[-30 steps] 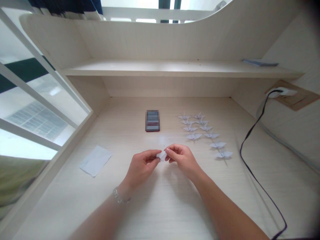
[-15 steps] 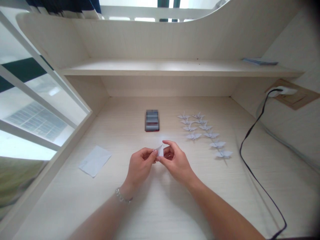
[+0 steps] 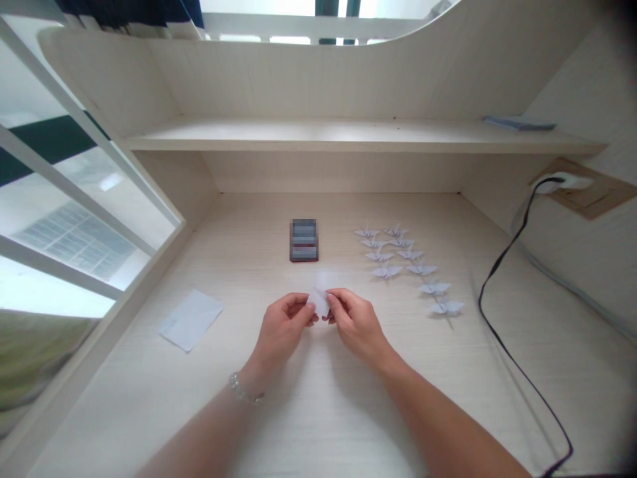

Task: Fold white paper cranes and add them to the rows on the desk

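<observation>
On the pale wooden desk [image 3: 124, 398], a flat white square of paper [image 3: 191, 320] lies far to the left, and next comes the left hand [image 3: 283, 330] with a shiny silver bead bracelet [image 3: 245, 389] on its wrist, its fingers [image 3: 301, 307] pinched shut on one side of a small folded white paper piece [image 3: 319, 301], which sits between both hands. The right hand [image 3: 356, 324] pinches the other side with its fingers [image 3: 336, 299] almost closed, and farther up sit a dark flat blurry block [image 3: 303, 239], two rows of little white paper cranes [image 3: 401, 255], and then a thin black cord [image 3: 502, 312] on the right
</observation>
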{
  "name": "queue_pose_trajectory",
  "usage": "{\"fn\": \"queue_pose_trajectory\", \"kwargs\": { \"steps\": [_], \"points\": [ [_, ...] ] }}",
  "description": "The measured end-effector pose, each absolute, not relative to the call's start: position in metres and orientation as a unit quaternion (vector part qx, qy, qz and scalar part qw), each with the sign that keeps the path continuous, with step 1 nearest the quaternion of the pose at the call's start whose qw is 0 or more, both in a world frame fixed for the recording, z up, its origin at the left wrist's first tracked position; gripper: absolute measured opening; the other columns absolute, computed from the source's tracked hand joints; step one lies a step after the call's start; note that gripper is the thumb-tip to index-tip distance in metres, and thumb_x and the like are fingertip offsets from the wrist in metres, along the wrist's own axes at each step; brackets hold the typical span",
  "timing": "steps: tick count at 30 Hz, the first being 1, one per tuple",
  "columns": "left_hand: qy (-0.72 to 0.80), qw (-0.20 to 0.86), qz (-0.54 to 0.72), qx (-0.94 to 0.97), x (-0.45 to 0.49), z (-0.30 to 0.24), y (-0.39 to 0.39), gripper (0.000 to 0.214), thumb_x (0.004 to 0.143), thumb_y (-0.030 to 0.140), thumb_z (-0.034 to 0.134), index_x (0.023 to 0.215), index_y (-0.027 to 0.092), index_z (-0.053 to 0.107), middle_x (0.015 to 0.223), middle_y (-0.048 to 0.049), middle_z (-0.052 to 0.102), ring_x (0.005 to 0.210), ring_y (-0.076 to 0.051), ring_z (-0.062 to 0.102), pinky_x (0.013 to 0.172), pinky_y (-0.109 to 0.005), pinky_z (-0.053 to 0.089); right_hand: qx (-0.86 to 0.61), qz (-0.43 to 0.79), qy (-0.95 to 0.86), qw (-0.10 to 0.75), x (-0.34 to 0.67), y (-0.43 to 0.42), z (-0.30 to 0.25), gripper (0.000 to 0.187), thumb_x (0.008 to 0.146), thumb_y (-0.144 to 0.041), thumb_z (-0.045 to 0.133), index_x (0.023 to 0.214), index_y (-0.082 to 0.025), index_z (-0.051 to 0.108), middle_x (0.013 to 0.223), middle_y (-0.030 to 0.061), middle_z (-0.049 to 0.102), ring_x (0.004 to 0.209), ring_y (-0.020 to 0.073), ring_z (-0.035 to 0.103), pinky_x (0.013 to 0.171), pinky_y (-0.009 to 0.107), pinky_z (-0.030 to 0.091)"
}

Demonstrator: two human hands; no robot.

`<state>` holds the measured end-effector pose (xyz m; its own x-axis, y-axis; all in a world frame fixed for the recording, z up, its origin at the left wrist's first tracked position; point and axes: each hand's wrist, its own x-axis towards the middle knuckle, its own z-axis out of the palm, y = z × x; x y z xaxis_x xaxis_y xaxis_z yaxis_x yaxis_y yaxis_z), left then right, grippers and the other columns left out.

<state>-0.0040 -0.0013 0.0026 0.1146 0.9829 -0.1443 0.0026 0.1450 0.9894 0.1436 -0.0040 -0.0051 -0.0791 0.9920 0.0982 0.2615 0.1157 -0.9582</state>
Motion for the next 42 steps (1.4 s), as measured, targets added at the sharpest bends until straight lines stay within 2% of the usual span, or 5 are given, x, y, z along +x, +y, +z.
{"fn": "queue_pose_trajectory", "kwargs": {
  "steps": [4,14,24,32,42],
  "points": [
    [0.506,0.566,0.438,0.481,-0.0055,0.0003,0.0002,0.024,0.073,0.028,0.062,0.089,0.011,0.064,0.074,-0.0067,0.066,0.061,-0.013,0.059,0.058,-0.023,0.048,-0.506,0.522,-0.538,0.427,0.1430,-0.0019,-0.0062,0.030,0.085,-0.038,0.045,0.092,-0.014,0.061,0.068,0.0039,0.064,0.059,0.0144,0.061,0.053,0.024,0.047],
    [0.491,0.593,0.427,0.474,-0.0046,0.0022,-0.0014,0.021,0.072,0.029,0.063,0.084,0.012,0.063,0.070,-0.0046,0.066,0.059,-0.012,0.060,0.056,-0.022,0.047,-0.551,0.355,-0.600,0.459,0.1429,-0.0083,0.0021,0.017,0.082,-0.031,0.053,0.079,-0.017,0.063,0.072,0.0039,0.065,0.063,0.0152,0.059,0.061,0.026,0.045],
    [0.432,0.663,0.428,0.436,-0.0083,0.0076,-0.0022,0.047,0.071,0.026,0.066,0.115,0.019,0.052,0.080,-0.0035,0.064,0.068,-0.015,0.063,0.062,-0.026,0.050,-0.529,0.309,-0.658,0.439,0.1452,-0.0079,0.0009,0.017,0.085,-0.024,0.048,0.083,-0.019,0.064,0.079,0.0044,0.065,0.071,0.0161,0.058,0.066,0.026,0.043],
    [0.438,0.666,0.455,0.397,-0.0080,0.0080,-0.0018,0.022,0.072,0.032,0.066,0.084,0.015,0.060,0.073,-0.0021,0.063,0.066,-0.012,0.060,0.061,-0.024,0.050,-0.503,0.369,-0.639,0.450,0.1445,-0.0085,0.0022,0.020,0.085,-0.026,0.048,0.087,-0.021,0.067,0.081,0.0038,0.067,0.074,0.0167,0.060,0.068,0.027,0.045],
    [0.465,0.599,0.446,0.475,-0.0067,0.0027,-0.0019,0.014,0.067,0.019,0.065,0.081,0.014,0.063,0.074,-0.0028,0.065,0.065,-0.013,0.061,0.064,-0.027,0.051,-0.479,0.465,-0.556,0.495,0.1434,-0.0058,-0.0010,0.019,0.079,-0.031,0.057,0.089,-0.019,0.068,0.087,0.0055,0.068,0.079,0.0183,0.062,0.070,0.029,0.049]
  ]
}}
